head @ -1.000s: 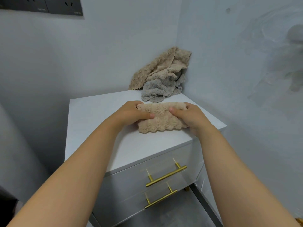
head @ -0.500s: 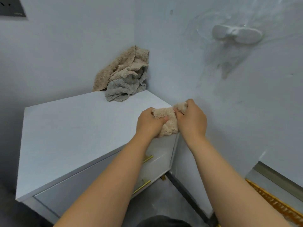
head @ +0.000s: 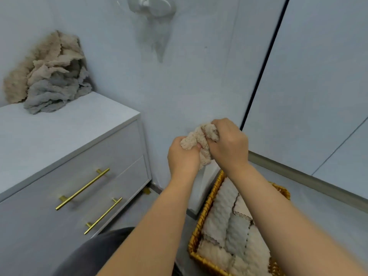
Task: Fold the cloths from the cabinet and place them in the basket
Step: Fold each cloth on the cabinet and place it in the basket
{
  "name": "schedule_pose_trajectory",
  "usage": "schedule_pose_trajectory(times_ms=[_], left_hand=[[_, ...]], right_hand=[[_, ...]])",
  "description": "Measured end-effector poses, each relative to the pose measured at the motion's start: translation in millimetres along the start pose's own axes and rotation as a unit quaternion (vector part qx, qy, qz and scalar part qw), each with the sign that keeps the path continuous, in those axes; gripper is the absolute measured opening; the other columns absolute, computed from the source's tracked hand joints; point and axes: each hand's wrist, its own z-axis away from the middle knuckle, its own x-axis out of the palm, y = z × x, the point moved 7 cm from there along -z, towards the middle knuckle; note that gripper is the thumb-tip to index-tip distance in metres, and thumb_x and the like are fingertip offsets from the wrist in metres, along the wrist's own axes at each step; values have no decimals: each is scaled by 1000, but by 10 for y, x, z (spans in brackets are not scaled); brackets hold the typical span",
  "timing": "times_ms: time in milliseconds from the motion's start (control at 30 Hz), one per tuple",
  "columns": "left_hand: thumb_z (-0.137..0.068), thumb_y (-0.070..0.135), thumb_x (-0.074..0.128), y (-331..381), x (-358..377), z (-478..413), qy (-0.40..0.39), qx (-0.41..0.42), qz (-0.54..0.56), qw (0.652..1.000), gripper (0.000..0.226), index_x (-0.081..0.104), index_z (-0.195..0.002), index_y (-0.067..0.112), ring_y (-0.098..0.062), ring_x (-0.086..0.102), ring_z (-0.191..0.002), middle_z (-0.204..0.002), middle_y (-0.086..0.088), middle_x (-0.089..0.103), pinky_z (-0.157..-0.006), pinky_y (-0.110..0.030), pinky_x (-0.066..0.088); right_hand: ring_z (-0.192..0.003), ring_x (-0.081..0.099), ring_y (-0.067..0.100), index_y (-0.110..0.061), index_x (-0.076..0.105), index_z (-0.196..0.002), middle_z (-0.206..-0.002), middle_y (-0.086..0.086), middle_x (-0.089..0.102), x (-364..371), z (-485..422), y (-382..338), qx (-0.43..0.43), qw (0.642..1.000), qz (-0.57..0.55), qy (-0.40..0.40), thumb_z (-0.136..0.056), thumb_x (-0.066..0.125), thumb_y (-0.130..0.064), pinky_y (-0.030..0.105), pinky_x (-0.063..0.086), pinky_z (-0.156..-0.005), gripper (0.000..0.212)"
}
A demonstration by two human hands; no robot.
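both hands, left hand (head: pixel 184 156) and right hand (head: pixel 229 145), clench the folded beige cloth (head: pixel 201 143) in mid-air above the wicker basket (head: pixel 201 222). risk: an uneven release unfolds it over the folded cloths (head: pixel 225 226) stored inside.

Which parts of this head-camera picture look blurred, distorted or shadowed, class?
Head view: the forearms smear near the bottom edge; the cloth pile looks soft; the dark wall seam slants, a wide-angle effect; a faint shadow under the wall hook.
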Motion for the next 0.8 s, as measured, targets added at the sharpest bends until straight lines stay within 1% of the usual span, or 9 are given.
schedule_pose_trajectory(times_ms=[133, 200, 267, 367, 433, 500, 667, 733, 800], left_hand=[[-85, 16, 67, -359, 476, 237, -56, -46, 15, 997, 15, 55, -89, 23, -17, 63, -82, -89, 2, 63, -63, -31, 55], [-84, 13, 69, -503, 614, 293, -97, -55, -1, 994, 18, 54, -89, 22, -13, 60, -78, -87, 5, 61, -54, -19, 47], [-83, 12, 70, -631, 687, 278, -130, -66, -27, 989, 17, 58, -89, 21, -13, 62, -80, -89, 4, 63, -60, -22, 51], [-82, 9, 72, -823, 775, 229, -171, -110, -31, 979, 18, 63, -77, 24, -22, 67, -87, -89, -1, 69, -79, -39, 57], [-82, 6, 72, -964, 821, 234, -184, -145, -20, 972, 18, 63, -74, 19, -19, 66, -79, -81, 0, 66, -71, -32, 58], [-82, 6, 71, -1137, 877, 276, -184, -187, -17, 965, 15, 63, -75, 16, -17, 64, -74, -78, 0, 65, -65, -27, 56], [-75, 9, 79, -1565, 973, 277, -150, -278, 6, 949, 20, 68, -92, 6, -29, 68, -93, -100, -13, 71, -84, -46, 56], [-73, 11, 81, -1733, 1020, 241, -145, -295, 10, 944, 32, 68, -101, 6, -30, 67, -96, -104, -13, 70, -86, -47, 55], [-72, 13, 80, -1880, 1071, 222, -147, -316, 18, 937, 44, 65, -113, 4, -31, 65, -100, -111, -13, 68, -86, -49, 55]], right_hand=[[-69, 59, 22, -9, 63, -87, -78, 3, 63, -16, 338, 584, 168, 976, -37, -136, -81, 69, -13, 27, 39, -54, 9], [-73, 56, 19, -11, 62, -89, -80, 2, 63, 64, 507, 858, 279, 929, -81, -231, -83, 69, -25, 33, 43, -62, 17], [-68, 54, 19, -7, 59, -80, -73, 6, 60, 66, 641, 1098, 366, 880, -141, -268, -79, 74, -28, 33, 43, -61, 26], [-69, 65, 14, -9, 66, -82, -80, 3, 67, 77, 974, 1449, 520, 753, -285, -283, -78, 77, -20, 29, 53, -59, 16], [-77, 69, 16, -8, 67, -97, -92, 7, 70, 149, 1282, 1550, 603, 643, -376, -287, -82, 71, -12, 28, 58, -64, 16], [-90, 68, 23, -4, 64, -108, -103, 13, 68, 226, 1557, 1622, 663, 562, -414, -271, -86, 66, -13, 34, 59, -75, 24], [-120, 55, 33, -4, 55, -127, -127, 20, 60, 382, 2121, 1491, 751, 317, -571, -98, -80, 63, -37, 48, 40, -105, 58], [-126, 50, 35, -5, 53, -131, -132, 20, 56, 406, 2287, 1388, 749, 271, -600, -67, -74, 67, -45, 50, 33, -110, 71], [-127, 49, 34, -6, 52, -132, -133, 19, 55, 428, 2427, 1309, 754, 254, -602, -63, -66, 77, -44, 49, 32, -111, 81]])
